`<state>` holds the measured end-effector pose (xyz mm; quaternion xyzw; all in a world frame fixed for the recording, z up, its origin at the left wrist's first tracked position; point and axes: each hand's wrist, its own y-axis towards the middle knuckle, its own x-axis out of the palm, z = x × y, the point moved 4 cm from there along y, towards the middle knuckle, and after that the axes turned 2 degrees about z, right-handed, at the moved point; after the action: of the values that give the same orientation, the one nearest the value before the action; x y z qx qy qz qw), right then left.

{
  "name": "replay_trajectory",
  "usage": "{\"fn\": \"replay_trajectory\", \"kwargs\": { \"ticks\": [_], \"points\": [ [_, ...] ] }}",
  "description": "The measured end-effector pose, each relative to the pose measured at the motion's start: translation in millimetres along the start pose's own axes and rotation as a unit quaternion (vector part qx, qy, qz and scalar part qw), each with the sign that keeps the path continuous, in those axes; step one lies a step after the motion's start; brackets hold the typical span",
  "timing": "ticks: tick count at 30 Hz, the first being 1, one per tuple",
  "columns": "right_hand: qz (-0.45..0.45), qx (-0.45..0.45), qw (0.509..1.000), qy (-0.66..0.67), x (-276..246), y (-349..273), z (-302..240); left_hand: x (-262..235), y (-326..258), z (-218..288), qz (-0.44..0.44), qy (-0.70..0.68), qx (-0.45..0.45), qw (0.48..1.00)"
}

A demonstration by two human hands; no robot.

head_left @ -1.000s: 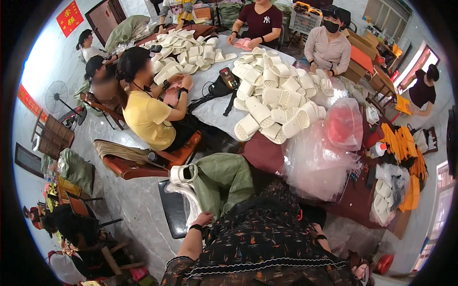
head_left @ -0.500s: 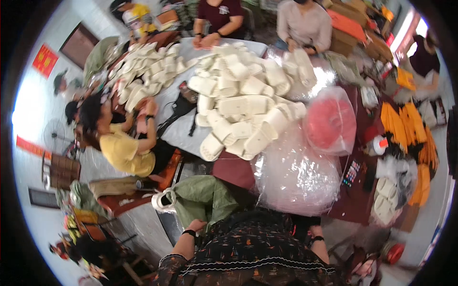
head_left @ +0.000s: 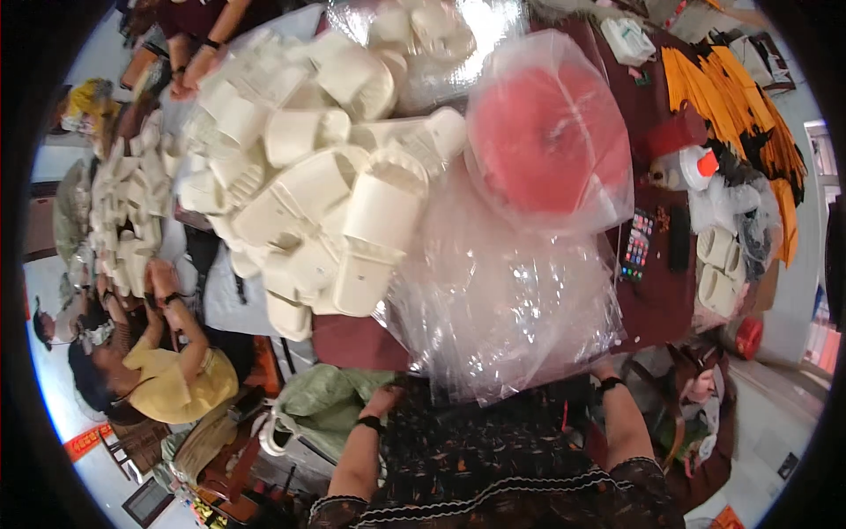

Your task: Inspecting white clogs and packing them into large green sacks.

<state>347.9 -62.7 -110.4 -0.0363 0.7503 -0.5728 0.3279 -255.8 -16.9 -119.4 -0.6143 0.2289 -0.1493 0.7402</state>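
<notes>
My left hand (head_left: pixel 382 401) is low by my dark patterned clothing, beside a green woven sack (head_left: pixel 322 401); its fingers do not show clearly. By the table's front edge is my right hand (head_left: pixel 604 370), close to the hanging edge of a stack of clear plastic bags (head_left: pixel 520 300); its fingers are hidden. Cream slippers (head_left: pixel 383 207) lie in a large heap left of the bags. Behind the bags sits a red round bundle (head_left: pixel 546 137) wrapped in clear plastic.
On the dark red table (head_left: pixel 656 309) at right lie a phone (head_left: pixel 636 247), a red cup (head_left: pixel 677 132) and a bottle with a red cap (head_left: pixel 692 167). Orange straps (head_left: pixel 727 97) lie beyond. A person in yellow (head_left: pixel 189 379) sits at left, near another slipper pile (head_left: pixel 128 203).
My view has swung right and come closer to the table, so the slipper heap and red bundle look larger and further left. My right hand has come up to the table's front edge.
</notes>
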Motion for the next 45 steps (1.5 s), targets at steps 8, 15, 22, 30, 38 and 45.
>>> {"fn": "replay_trajectory", "kwargs": {
  "ticks": [8,15,22,30,38,45],
  "points": [
    [0.019,0.008,0.999,-0.040,-22,29,-6,22,123,-35,0.094,0.384,0.349,0.850],
    [0.051,-0.076,0.994,-0.054,-36,82,-21,83,159,-41,0.316,0.641,0.361,0.599],
    [0.036,-0.141,0.980,-0.135,-33,123,7,140,147,-115,0.354,0.485,0.283,0.748],
    [-0.021,-0.252,0.963,-0.096,-31,165,90,214,45,-138,0.150,-0.210,0.067,0.964],
    [-0.056,-0.287,0.955,-0.052,-17,212,100,205,96,-112,0.044,-0.140,-0.031,0.989],
    [-0.094,-0.215,0.970,-0.070,-13,187,110,165,134,-34,-0.012,-0.164,-0.028,0.986]
  ]
}}
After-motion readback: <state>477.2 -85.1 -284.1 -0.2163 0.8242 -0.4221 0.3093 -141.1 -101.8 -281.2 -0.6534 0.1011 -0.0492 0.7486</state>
